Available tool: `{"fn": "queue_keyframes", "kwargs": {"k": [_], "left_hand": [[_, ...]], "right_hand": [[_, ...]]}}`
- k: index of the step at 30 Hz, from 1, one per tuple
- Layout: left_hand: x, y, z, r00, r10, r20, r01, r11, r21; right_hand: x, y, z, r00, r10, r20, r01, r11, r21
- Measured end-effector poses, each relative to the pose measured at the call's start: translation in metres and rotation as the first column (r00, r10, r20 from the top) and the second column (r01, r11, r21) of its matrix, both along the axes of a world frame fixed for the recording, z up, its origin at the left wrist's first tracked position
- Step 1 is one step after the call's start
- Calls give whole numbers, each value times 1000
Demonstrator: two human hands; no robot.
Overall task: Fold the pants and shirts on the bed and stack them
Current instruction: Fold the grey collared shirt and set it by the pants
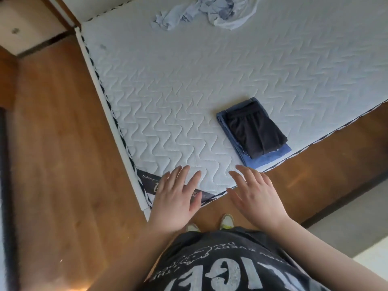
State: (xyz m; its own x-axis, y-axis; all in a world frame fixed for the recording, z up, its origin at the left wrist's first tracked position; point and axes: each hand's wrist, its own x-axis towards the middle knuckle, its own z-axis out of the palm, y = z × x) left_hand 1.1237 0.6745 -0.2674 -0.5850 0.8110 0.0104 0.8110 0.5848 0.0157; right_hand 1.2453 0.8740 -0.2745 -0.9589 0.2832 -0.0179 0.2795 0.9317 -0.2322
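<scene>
While my left hand point(178, 194) and right hand point(255, 196) hover flat, fingers spread, holding nothing, over the bed point(168, 91) corner, the stack point(253, 131), dark pants on blue, lies near the right edge, long axis running far-left to near-right, and crumpled pale clothes point(201, 11) sit far off.

Head-worn wide view, steeply down over the bed point(189, 91) corner, near.

I saw the bed point(210, 80) covered in white quilted cloth, matt, stitched in zigzags. The folded stack point(254, 131) was dark matt fabric over blue denim-like cloth. The floor point(63, 164) looked like smooth, faintly glossy wood.
</scene>
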Motion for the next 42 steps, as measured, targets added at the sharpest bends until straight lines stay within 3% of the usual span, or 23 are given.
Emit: {"fn": "queue_keyframes", "kwargs": {"k": [8,18,32,38,42], "left_hand": [[12,-81,12,956,291,-45,-284,952,115],[1,-219,23,813,581,47,-580,814,-25],[-61,-464,24,793,607,51,-609,786,110],[-80,-517,36,793,608,21,-607,788,103],[-86,-538,40,757,652,50,-653,749,116]], "right_hand": [[-64,-55,0,949,312,-37,-314,948,-53],[-127,-187,17,789,611,-62,-613,790,-30],[-197,-445,35,743,664,-83,-663,747,49],[-216,-503,38,684,724,-88,-709,689,152],[-229,-522,36,676,733,-74,-724,680,118]]}}
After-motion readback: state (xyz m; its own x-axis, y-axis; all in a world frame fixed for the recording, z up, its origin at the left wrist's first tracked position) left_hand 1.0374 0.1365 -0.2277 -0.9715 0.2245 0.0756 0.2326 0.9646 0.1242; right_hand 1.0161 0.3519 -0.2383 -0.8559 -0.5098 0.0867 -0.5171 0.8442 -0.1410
